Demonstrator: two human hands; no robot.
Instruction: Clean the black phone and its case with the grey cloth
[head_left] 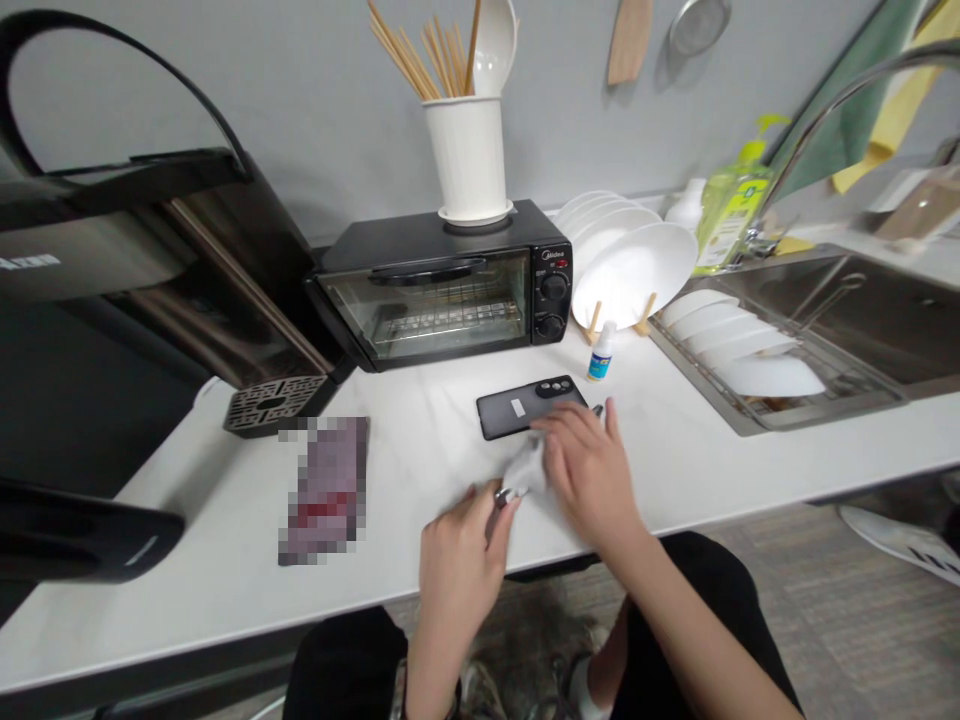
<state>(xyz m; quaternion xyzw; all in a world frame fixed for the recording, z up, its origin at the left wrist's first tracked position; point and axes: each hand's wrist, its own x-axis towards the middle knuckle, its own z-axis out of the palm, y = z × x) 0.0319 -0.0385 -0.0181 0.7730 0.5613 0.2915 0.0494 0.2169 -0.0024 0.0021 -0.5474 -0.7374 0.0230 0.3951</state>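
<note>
My left hand is closed, pinching a small dark, shiny-edged thing between thumb and fingers near the counter's front edge. A crumpled pale grey cloth lies between the two hands. Over the cloth's right side is my right hand, fingers bent and blurred, pressing on or holding it. Another dark tip pokes out behind the right fingers; I cannot make out the whole item. Just beyond them lies a dark grey phone case with camera holes. A small white spray bottle with a blue label stands behind the right hand.
A black toaster oven carries a white utensil cup. Left are a black appliance and a blurred-out purple item. White plates stand in a rack, near a sink with bowls.
</note>
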